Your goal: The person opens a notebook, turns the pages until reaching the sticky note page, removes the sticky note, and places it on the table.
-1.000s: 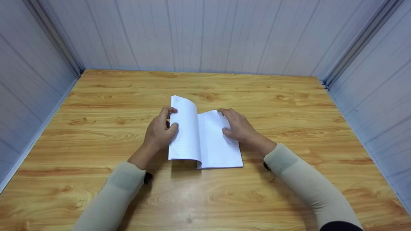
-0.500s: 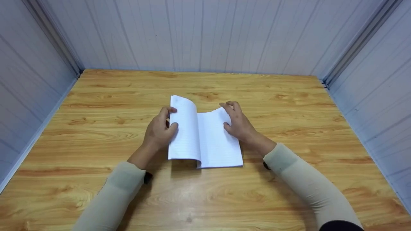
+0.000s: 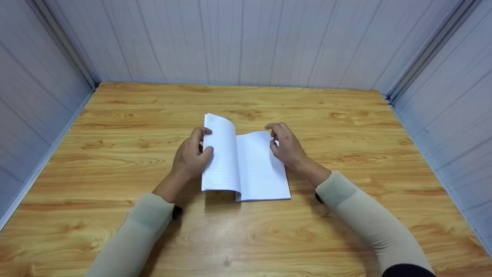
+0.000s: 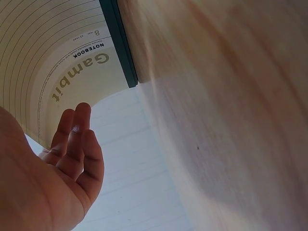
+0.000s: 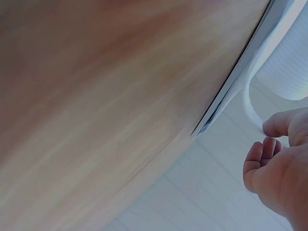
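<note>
A lined notebook (image 3: 255,173) lies spread on the table, its left part lifted and bowed. My left hand (image 3: 191,156) grips that raised part, thumb over the white page and fingers behind. In the left wrist view, the cream cover (image 4: 72,62) reads "Gambit NOTEBOOK" beside a dark green spine (image 4: 120,45). At the upper right corner of the right-hand page, my right hand (image 3: 288,146) has its fingers curled in. The right wrist view shows a curled page edge (image 5: 250,103) meeting the thumb tip, where my hand pinches it; the far side of the page is hidden.
The wood-grain table (image 3: 346,127) surrounds the notebook. A pale panelled wall (image 3: 238,42) rises at its back edge, with similar walls on the left and right. Light sleeves cover both forearms.
My right hand's fingers have lifted from the page, spread over its top corner, then curled in toward the thumb. The page corner rose and came down lower. My left hand stays put.
</note>
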Demonstrator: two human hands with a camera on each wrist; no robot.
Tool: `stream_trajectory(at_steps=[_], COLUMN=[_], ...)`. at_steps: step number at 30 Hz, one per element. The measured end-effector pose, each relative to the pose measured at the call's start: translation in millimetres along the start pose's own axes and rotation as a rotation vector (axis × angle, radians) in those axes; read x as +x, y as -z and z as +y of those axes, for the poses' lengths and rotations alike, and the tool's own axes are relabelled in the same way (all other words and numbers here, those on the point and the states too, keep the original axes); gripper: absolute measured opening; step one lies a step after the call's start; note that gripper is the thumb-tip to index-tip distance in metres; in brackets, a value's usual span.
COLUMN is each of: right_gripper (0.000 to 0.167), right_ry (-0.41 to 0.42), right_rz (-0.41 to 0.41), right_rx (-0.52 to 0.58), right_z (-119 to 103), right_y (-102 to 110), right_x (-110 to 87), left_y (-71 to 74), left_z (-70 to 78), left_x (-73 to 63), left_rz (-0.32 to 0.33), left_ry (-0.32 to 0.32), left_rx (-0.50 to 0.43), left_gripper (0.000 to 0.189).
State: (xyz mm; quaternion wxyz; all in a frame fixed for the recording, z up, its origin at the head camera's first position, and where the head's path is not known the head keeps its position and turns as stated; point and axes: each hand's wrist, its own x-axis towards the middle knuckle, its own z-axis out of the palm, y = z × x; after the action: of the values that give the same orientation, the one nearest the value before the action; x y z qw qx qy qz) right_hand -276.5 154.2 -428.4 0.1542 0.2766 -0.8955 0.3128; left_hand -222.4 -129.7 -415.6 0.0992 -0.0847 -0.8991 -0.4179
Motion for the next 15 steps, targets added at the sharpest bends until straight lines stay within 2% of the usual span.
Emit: stream_trajectory(at_steps=[4, 8, 11, 15], right_gripper=[0.021, 0.016, 0.023, 0.046], right_ry=[0.008, -0.018, -0.054, -0.099], right_rz=[-0.001, -0.005, 0.006, 0.036], right_rx=[-0.023, -0.007, 0.035, 0.040], right_z=[-0.2, -0.7, -1.1, -2.9], right_y=[0.0, -0.3, -0.7, -0.1], right_x=[-0.6, -1.1, -0.9, -0.2], left_y=[0.2, 0.4, 0.6, 0.9], left_z=[0.2, -0.1, -0.2, -0.1], left_x=[0.1, 0.2, 0.3, 0.2], left_rz=[0.003, 0.002, 0.001, 0.001], left_ry=[-0.004, 0.001, 0.004, 0.004], left_rx=[-0.003, 0.001, 0.001, -0.001], left_gripper=[0.041, 0.041, 0.041, 0.041])
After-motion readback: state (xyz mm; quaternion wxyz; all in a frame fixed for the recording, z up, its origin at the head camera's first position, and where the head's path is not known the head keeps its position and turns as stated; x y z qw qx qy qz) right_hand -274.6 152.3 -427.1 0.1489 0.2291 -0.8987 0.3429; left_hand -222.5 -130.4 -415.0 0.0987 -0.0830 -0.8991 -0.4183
